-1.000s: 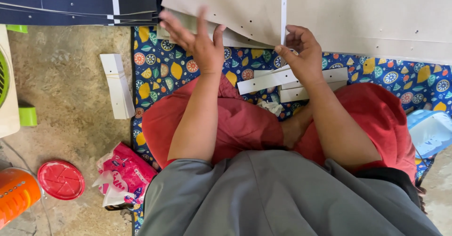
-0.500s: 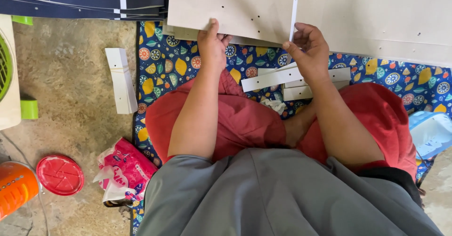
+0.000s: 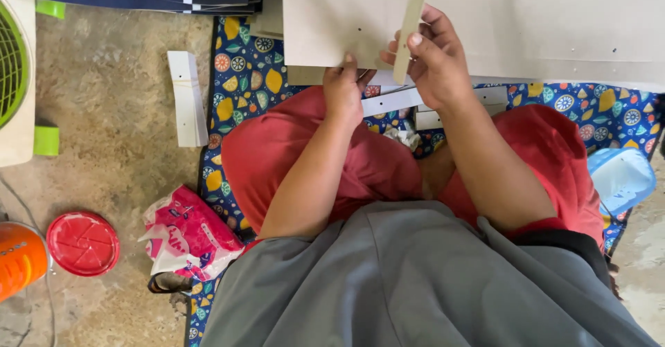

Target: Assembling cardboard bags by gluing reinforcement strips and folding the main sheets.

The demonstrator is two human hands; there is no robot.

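- Panel [image 3: 325, 21], upper centre of frame, beige, small holes: keep it flat; your left hand [image 3: 344, 91] grips its lower edge, fingers curled.
- Strip [image 3: 411, 25], just right of the panel, upright: right hand [image 3: 433, 63] pinches it closed; align it square to the panel edge.
- White bars [image 3: 388, 101] below: keep clear.

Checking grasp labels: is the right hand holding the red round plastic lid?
No, the right hand grips a thin pale wooden strip; the red round plastic lid lies untouched.

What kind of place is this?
Probably a home floor used as a workspace: the person sits on a patterned mat over bare concrete floor, both hands on flat-pack boards, a fan beside.
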